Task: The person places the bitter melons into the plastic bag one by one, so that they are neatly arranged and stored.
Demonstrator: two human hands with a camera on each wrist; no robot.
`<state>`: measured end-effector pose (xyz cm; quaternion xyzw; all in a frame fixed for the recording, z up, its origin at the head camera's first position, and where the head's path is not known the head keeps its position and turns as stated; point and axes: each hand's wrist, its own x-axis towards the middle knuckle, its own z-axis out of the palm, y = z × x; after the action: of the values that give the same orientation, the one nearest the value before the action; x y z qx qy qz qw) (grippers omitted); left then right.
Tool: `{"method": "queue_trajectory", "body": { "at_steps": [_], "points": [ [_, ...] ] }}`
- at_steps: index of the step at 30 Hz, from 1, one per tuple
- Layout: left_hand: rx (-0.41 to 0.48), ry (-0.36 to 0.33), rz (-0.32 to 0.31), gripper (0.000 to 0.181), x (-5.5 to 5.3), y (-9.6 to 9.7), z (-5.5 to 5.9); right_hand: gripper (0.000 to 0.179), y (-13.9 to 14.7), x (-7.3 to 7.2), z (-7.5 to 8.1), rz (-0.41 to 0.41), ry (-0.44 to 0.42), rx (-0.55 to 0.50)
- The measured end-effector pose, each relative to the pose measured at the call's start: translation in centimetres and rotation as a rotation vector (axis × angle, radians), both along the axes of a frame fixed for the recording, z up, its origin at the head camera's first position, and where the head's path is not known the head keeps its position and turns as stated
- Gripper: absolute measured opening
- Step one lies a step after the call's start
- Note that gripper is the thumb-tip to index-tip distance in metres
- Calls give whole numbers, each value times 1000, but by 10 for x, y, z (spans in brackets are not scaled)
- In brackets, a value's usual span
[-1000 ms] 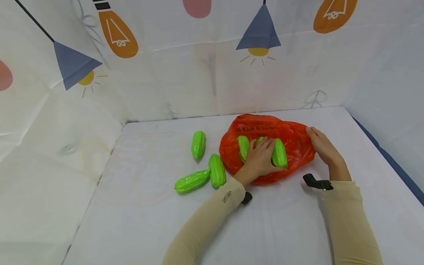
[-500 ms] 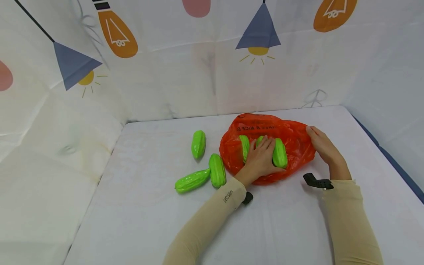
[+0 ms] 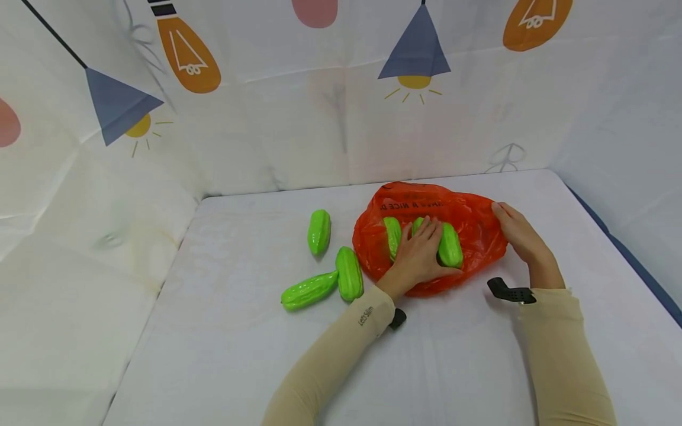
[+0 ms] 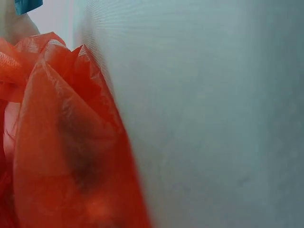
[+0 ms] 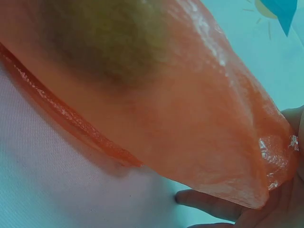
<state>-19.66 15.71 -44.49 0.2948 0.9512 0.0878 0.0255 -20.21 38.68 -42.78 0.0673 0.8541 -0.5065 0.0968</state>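
A red plastic bag point(image 3: 482, 228) with dark lettering lies spread on the white table. On it sit bright green, shiny, ridged gourds, one at the right point(image 3: 450, 245) and one at the left point(image 3: 392, 234); another peeks out behind the fingers. My left hand point(image 3: 421, 251) rests over them, fingers reaching forward and thumb stretched out to the right, hiding part of the group. At the bag's right edge my right hand point(image 3: 521, 236) pinches the film between thumb and fingers. In the right wrist view, its fingers point(image 5: 213, 204) show beneath the bag point(image 5: 199, 128).
Three more green gourds lie left of the bag: one farther back point(image 3: 319, 232), one beside the bag point(image 3: 349, 275) and one lying slantwise point(image 3: 309, 291) against it. A printed white cloth wall point(image 3: 298, 130) rises behind the table point(image 3: 224, 355). Both wrists carry black cameras.
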Motion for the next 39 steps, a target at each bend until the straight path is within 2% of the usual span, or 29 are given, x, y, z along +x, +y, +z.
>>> {"method": "queue_trajectory", "body": {
  "at_steps": [8,15,25,31,39],
  "points": [
    [85,36,-14,114,6,-1,22,76,0,-2,2,5,15,8],
    [77,22,-39,110,10,-3,34,77,-2,-3,0,14,14,14],
    [158,28,-36,111,8,-20,53,77,-2,-3,0,18,18,26],
    [164,37,-9,112,6,-31,63,75,-2,-5,-3,23,29,37],
    [197,109,9,117,2,-51,84,75,2,-4,-2,16,21,41]
  ]
}}
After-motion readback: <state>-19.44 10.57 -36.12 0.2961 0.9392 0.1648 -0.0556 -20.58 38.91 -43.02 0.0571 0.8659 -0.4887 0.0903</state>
